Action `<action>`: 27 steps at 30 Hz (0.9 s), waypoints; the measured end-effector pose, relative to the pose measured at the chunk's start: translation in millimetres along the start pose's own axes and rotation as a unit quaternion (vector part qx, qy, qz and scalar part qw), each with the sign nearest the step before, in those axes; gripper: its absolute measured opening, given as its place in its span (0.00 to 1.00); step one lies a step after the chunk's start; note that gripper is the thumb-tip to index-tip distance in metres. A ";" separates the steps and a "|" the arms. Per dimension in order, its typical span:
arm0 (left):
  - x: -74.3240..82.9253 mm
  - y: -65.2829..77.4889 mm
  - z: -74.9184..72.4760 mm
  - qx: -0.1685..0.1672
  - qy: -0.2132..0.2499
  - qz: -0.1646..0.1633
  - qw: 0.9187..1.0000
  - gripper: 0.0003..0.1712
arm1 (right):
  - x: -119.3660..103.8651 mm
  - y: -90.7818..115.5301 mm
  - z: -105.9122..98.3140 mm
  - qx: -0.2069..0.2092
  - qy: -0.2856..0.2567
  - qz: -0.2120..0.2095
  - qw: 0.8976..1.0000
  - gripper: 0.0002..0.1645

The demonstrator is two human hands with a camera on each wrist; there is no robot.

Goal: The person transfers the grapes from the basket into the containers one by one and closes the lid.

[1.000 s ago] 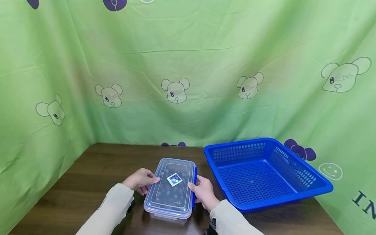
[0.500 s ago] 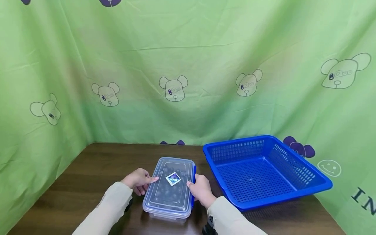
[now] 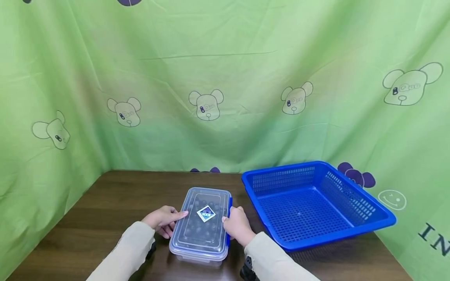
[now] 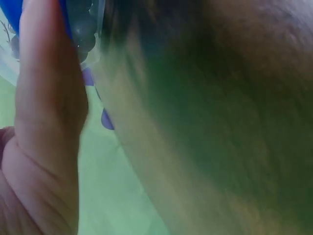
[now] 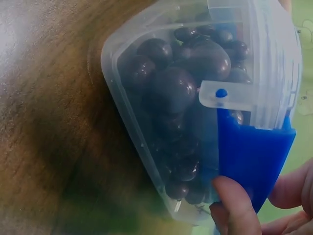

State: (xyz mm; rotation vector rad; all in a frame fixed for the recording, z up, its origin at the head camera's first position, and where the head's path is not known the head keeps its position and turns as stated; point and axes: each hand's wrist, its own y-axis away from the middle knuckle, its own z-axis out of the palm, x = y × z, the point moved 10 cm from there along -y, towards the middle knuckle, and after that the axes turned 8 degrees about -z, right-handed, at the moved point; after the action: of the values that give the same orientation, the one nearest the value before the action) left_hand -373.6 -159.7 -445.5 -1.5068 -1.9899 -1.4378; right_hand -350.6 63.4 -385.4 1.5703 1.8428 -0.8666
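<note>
A clear plastic food container (image 3: 198,239) with a white-and-blue label on its lid stands on the table in the head view. Through its wall in the right wrist view I see dark, round, grape-like pieces (image 5: 171,90). My left hand (image 3: 163,221) holds the left side, thumb on the lid's rim, fingers lower down. On the right side, my right hand (image 3: 239,225) pinches the blue latch (image 5: 254,159), which lies down over the side wall. The left wrist view is mostly blurred; my thumb (image 4: 49,103) there lies over something blue on the container.
A blue perforated plastic basket (image 3: 337,236) stands to the right of the container, close to my right hand, with nothing seen inside. The dark wooden table (image 3: 140,191) ends at a green curtain (image 3: 158,74) printed with bear heads, behind and at both sides.
My right hand's fingers have curled closer around the latch side. The left hand keeps its hold on the container. The whole scene shifts slightly left and up with the camera.
</note>
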 end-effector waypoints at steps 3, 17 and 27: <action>-1.3 2.0 1.3 -0.001 0.012 0.004 1.000 0.27 | 2.0 -0.1 1.6 -0.008 -0.004 0.011 1.000 0.24; -9.2 -4.0 10.2 -0.053 0.082 -0.024 0.995 0.35 | 13.6 1.2 3.5 -0.002 -0.054 0.050 0.997 0.30; -5.4 -5.8 8.4 -0.067 0.081 -0.016 0.994 0.29 | 16.8 0.2 7.6 -0.002 -0.076 0.056 0.996 0.30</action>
State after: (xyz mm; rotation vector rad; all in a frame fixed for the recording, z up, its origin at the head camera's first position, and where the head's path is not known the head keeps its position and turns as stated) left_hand -373.4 -155.9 -456.4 -1.3661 -1.8617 -1.6805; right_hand -352.9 68.0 -403.0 1.5438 1.6344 -0.9043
